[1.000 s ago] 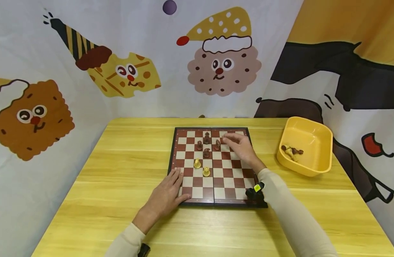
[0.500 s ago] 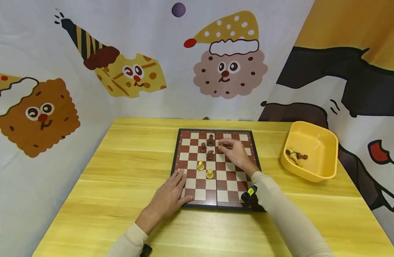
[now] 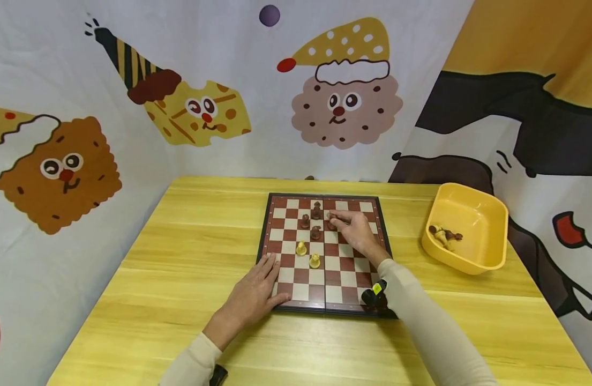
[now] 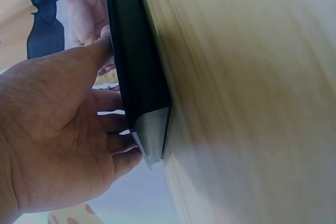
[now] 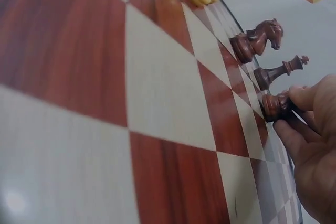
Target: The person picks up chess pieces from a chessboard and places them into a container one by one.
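Brown chessman between right-hand fingers

A chessboard lies on the worktop, with a hanging cloth behind. Right of the board, near the worktop's far right side, sits a tub; loose pieces lie in its near left part. On the board, a king stands near the back, left of the fold. A piece stands ahead of it to the left, a knight directly in front. Nearer stand two more pieces, one ahead and right of the other. The left hand rests at the board's near left corner; the right hand pinches a chess piece right of the king.
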Available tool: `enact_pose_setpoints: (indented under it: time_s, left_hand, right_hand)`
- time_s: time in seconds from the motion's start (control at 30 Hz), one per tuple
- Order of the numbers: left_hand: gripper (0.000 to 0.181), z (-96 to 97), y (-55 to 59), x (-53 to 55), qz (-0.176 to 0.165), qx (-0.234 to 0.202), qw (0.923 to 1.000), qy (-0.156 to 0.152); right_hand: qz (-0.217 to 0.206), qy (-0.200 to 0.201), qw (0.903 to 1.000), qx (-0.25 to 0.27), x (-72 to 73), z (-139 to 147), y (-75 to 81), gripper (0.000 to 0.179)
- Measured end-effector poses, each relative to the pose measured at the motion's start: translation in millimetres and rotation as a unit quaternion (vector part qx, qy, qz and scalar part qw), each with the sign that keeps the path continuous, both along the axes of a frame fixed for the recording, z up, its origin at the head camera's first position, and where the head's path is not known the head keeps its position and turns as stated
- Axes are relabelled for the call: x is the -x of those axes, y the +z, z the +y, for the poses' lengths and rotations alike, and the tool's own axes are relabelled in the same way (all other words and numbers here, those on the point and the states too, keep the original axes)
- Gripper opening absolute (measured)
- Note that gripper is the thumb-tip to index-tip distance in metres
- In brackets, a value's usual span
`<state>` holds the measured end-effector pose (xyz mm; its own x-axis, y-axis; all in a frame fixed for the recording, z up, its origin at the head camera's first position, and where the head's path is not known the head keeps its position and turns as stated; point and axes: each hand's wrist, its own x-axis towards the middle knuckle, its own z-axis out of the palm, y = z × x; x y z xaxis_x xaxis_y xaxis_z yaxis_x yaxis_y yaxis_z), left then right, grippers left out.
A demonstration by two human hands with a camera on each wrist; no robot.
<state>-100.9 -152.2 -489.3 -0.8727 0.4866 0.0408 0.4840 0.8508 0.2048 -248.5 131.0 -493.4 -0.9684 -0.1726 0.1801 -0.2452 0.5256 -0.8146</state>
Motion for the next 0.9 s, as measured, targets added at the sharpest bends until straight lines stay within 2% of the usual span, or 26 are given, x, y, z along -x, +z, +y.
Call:
enact_pose_setpoints:
  time_s: [0.27, 0.47, 0.67, 0.9]
  left_hand:
    - [0.08, 0.6, 1.4, -1.0, -0.008, -0.01, 0.9999, 0.002]
    - [0.08, 1.2, 2.1, -2.0, -0.011, -0.012, 0.9998, 0.007]
    - [0.079, 1.8, 3.0, -2.2, -0.011, -0.01, 0.9999, 0.008]
    - [0.08, 2.1, 4.4, -2.1, -0.013, -0.007, 0.9999, 0.008]
  right_hand:
    - [-0.001, 0.015, 0.9993, 0.035, -0.4, 3.8, 9.7, 0.032]
    - [-0.014, 0.014, 0.9991, 0.038, -3.9, 6.4, 20.5, 0.034]
    - [-0.005, 0.019, 0.999, 0.04, -3.9, 11.6, 19.0, 0.032]
    - [-0.001, 0.007, 0.9995, 0.032, -3.9, 18.8, 17.9, 0.03]
